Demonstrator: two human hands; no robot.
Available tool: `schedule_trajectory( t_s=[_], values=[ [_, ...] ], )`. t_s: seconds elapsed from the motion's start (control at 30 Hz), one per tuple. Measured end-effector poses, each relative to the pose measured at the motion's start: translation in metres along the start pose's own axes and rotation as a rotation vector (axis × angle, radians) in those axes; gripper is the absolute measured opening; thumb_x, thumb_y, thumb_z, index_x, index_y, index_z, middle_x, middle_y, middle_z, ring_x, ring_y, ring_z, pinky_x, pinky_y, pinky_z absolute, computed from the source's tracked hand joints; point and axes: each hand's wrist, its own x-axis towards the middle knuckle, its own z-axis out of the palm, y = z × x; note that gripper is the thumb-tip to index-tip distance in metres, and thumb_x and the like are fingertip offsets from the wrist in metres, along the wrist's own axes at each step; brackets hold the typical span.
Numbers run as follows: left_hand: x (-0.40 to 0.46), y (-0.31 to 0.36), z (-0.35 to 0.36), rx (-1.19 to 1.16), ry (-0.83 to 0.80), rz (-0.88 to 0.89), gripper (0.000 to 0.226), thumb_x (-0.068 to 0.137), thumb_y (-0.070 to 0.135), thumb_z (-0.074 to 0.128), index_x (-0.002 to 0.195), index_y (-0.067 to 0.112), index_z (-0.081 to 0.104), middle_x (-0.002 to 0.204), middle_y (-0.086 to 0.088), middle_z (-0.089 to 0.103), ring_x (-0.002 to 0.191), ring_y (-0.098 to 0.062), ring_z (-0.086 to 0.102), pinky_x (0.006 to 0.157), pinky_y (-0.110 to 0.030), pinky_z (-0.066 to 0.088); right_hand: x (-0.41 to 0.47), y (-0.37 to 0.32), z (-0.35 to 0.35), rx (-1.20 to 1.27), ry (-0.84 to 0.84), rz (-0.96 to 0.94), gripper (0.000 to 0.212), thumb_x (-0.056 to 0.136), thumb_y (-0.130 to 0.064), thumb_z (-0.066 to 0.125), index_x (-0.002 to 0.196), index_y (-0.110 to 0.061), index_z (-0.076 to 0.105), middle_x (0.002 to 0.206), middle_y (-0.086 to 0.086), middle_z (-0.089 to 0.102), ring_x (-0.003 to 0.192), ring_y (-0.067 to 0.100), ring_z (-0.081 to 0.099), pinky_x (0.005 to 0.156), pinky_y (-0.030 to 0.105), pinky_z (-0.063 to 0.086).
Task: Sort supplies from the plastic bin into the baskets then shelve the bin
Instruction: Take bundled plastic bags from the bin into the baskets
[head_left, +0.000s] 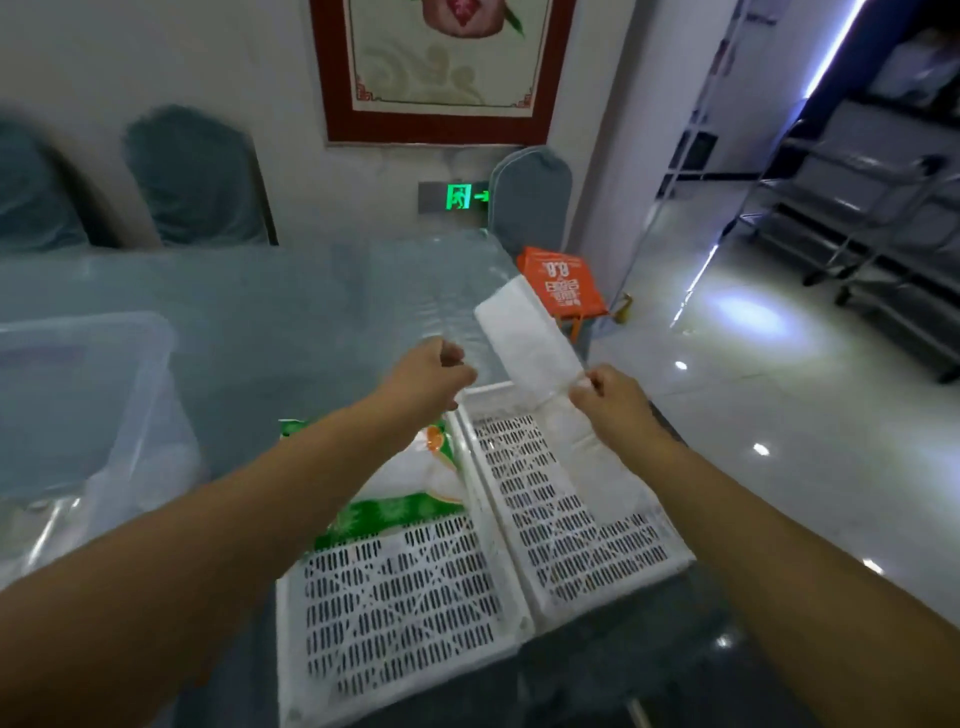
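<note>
White packet (527, 332) tilted up-left from right hand (615, 400).

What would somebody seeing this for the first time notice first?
Probably the right hand pinching a flat white plastic packet, raised over the far end of the right white slotted plastic basket. Next, the green-and-white printed bag lying in the left white slotted plastic basket, partly under the left forearm, with the left hand loosely curled and holding nothing. At the left edge sits a clear plastic bin.
</note>
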Motion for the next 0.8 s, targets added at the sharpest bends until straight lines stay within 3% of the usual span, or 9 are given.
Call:
schedule_trajectory(
  t_s=[0.17, 0.27, 0.37, 0.47, 0.57, 0.7, 0.8],
  values=[
    [0.019, -0.037, 0.083, 0.057, -0.182, -0.105, 0.028, 0.087, 0.011, 0.057, 0.115, 0.007, 0.053, 0.091, -0.008, 0.062, 0.085, -0.024, 0.062, 0.079, -0.039, 0.055, 0.018, 0.093, -0.022, -0.193, -0.018, 0.132, 0.011, 0.088, -0.022, 0.051, 0.09, -0.013, 0.057, 0.085, 0.006, 0.06, 0.074, 0.022, 0.056, 0.06, 0.028, 0.039],
    [0.024, -0.064, 0.131, 0.175, -0.301, -0.149, 0.037, 0.086, 0.015, 0.058, 0.123, 0.014, 0.05, 0.107, -0.005, 0.061, 0.085, -0.018, 0.061, 0.074, -0.032, 0.055, 0.026, 0.115, -0.014, -0.22, -0.02, 0.159, 0.013, 0.089, -0.023, 0.048, 0.091, -0.013, 0.057, 0.091, 0.009, 0.063, 0.077, 0.023, 0.058, 0.065, 0.032, 0.046],
    [0.033, -0.09, 0.177, 0.371, -0.403, -0.099, 0.052, 0.087, 0.021, 0.058, 0.135, 0.021, 0.04, 0.132, -0.004, 0.052, 0.101, -0.016, 0.058, 0.077, -0.025, 0.051, 0.031, 0.129, -0.006, -0.282, -0.021, 0.165, 0.019, 0.092, -0.02, 0.046, 0.1, -0.007, 0.058, 0.099, 0.014, 0.063, 0.088, 0.029, 0.059, 0.078, 0.039, 0.05],
    [0.039, -0.11, 0.213, 0.523, -0.514, -0.017, 0.068, 0.086, 0.021, 0.057, 0.144, 0.028, 0.023, 0.149, -0.003, 0.035, 0.128, -0.02, 0.043, 0.099, -0.03, 0.036, 0.029, 0.145, -0.003, -0.354, -0.017, 0.121, 0.02, 0.092, -0.016, 0.048, 0.107, -0.007, 0.056, 0.107, 0.014, 0.062, 0.096, 0.028, 0.059, 0.085, 0.039, 0.048],
    [0.039, -0.126, 0.235, 0.793, -0.56, 0.199, 0.082, 0.085, 0.025, 0.058, 0.148, 0.026, 0.005, 0.157, -0.006, 0.014, 0.141, -0.023, 0.02, 0.112, -0.035, 0.017, 0.025, 0.156, -0.001, -0.418, 0.039, 0.019, 0.022, 0.09, -0.015, 0.051, 0.112, -0.011, 0.054, 0.108, 0.009, 0.061, 0.097, 0.024, 0.058, 0.084, 0.037, 0.05],
    [0.043, -0.137, 0.253, 0.921, -0.53, 0.318, 0.088, 0.086, 0.032, 0.055, 0.146, 0.03, -0.009, 0.158, -0.008, -0.001, 0.145, -0.022, 0.0, 0.113, -0.035, -0.003, 0.023, 0.173, -0.005, -0.517, 0.08, -0.022, 0.026, 0.086, -0.019, 0.057, 0.111, -0.014, 0.052, 0.109, 0.007, 0.055, 0.093, 0.02, 0.055, 0.075, 0.029, 0.046],
    [0.047, -0.14, 0.259, 0.964, -0.563, 0.314, 0.086, 0.088, 0.033, 0.052, 0.144, 0.034, -0.014, 0.158, -0.009, -0.005, 0.145, -0.022, -0.002, 0.113, -0.036, -0.004, 0.024, 0.185, -0.01, -0.495, 0.082, -0.012, 0.025, 0.085, -0.02, 0.06, 0.108, -0.012, 0.054, 0.109, 0.007, 0.053, 0.092, 0.018, 0.05, 0.071, 0.024, 0.038]
  ],
)
